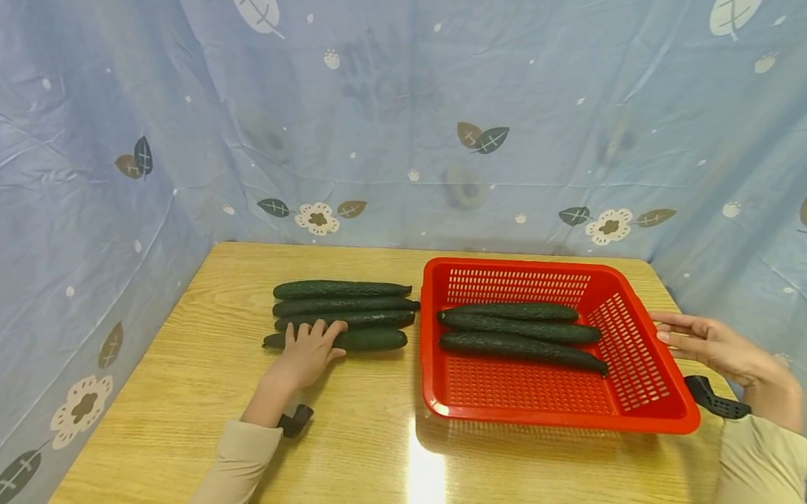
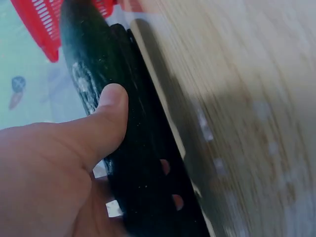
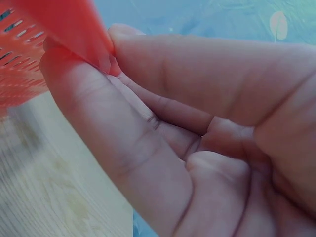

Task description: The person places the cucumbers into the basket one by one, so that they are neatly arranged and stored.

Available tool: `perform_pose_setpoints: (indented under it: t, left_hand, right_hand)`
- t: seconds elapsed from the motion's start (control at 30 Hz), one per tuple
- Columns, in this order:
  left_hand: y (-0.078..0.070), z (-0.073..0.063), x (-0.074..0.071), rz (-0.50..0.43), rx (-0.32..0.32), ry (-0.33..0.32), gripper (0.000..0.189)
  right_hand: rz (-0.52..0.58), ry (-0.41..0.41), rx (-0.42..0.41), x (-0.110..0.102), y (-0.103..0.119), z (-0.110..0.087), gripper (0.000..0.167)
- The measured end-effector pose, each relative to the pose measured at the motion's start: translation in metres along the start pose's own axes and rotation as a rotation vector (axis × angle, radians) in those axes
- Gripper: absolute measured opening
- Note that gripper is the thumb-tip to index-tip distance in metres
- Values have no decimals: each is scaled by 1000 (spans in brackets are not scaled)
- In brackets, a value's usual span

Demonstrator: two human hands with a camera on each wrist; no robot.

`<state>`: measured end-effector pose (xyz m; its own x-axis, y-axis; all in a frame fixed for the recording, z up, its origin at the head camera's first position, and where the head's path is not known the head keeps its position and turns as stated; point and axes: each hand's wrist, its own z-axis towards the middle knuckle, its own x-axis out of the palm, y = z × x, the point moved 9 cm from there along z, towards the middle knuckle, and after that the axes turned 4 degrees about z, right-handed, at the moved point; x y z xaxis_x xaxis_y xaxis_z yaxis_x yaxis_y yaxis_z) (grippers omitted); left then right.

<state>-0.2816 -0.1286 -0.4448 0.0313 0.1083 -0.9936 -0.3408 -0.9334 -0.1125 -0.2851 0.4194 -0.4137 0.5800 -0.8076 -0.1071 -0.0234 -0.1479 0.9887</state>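
My left hand [image 1: 306, 354] grips the nearest cucumber [image 1: 373, 340] in a row of dark green cucumbers on the table. In the left wrist view its thumb lies along the cucumber [image 2: 140, 163], and fingertips show at the far side. Three more cucumbers lie behind it, the farthest one [image 1: 338, 288] at the back of the row. To the right stands a red plastic basket [image 1: 556, 420] with three cucumbers lying in it, the front one [image 1: 520, 349] slightly slanted. My right hand [image 1: 720, 345] pinches the basket's right rim, thumb and fingers at its edge in the right wrist view.
Under everything is a light wood-grain table [image 1: 357, 461]. A blue curtain with leaf and flower prints [image 1: 386, 134] hangs behind it and along both sides. Black straps with camera mounts sit at the left wrist [image 1: 296, 420] and right wrist [image 1: 715, 398].
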Motion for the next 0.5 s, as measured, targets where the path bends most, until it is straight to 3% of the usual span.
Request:
perform_pose_setpoints:
  t: [0.23,0.5]
  left_hand:
    - [4,0,-2,-37,2,5,36]
    - [15,-2,-14,-195,-16,39,43]
  right_hand:
    - [-14,-24,18,-1,-1,-2,46]
    - [-11,-8,-5,1,1,-1,47]
